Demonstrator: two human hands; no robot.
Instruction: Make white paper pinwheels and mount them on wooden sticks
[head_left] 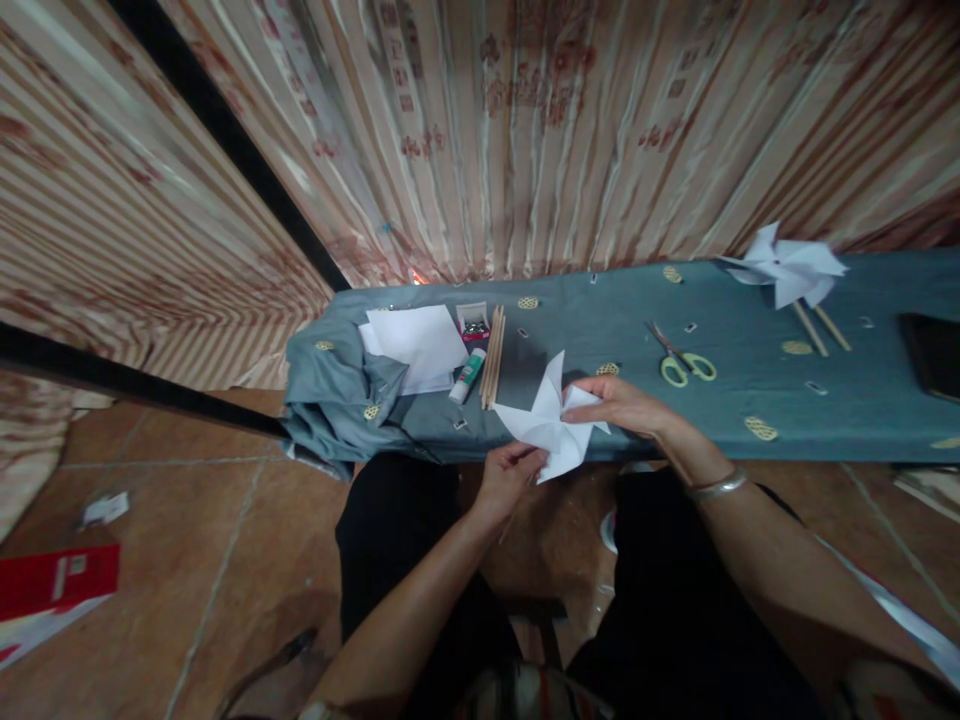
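Observation:
A white paper pinwheel [551, 432] with folded blades is held between both hands above the front edge of the cloth-covered bench. My left hand [510, 480] is closed on its lower left blade, fingers pinched. On the upper right, my right hand [619, 402] grips another blade, its thumb and fingers near the pinwheel's centre. Whether a pin or stick is behind the paper is hidden. Wooden sticks [493, 360] lie just beyond the pinwheel, beside a glue stick [468, 376]. Scissors with yellow-green handles [681, 362] rest to the right.
White paper sheets [416, 345] and a small red box of metal pieces [473, 324] lie at the left. Finished-looking pinwheels on sticks [787, 265] and a dark object [930, 355] are at the right. Curtains [487, 150] hang behind the bench [750, 350]; a dark pole [232, 145] slants at left.

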